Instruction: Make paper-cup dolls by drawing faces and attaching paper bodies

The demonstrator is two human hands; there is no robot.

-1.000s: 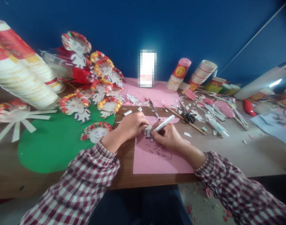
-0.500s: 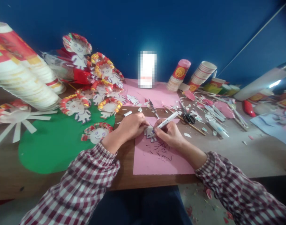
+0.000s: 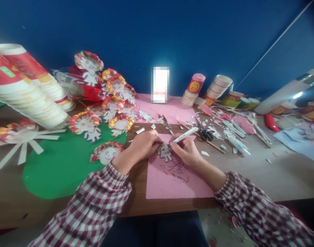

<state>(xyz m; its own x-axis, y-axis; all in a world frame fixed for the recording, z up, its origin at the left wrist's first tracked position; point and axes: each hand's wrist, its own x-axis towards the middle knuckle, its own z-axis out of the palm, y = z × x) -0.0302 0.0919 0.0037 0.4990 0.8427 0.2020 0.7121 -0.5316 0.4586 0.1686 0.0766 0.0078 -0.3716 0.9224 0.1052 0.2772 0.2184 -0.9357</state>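
Observation:
My right hand grips a white marker pen in a writing hold, its tip down at a small white paper cutout of a figure outlined in purple. My left hand has its fingers closed at the cutout's upper left edge, partly hiding it. Both hands rest over a pink paper sheet covered with dark pen strokes below the cutout. Just left of my left wrist lies a round paper face with a red-and-white rim.
A green paper piece and more paper dolls spread to the left, beside tall paper cup stacks. Right of the sheet lie black scissors, a wooden stick and scraps. A bright blurred-out screen stands against the blue wall.
The view has tilted up slightly, so everything sits lower in the picture. More of the cutout's lower part now shows between my hands; both keep their hold.

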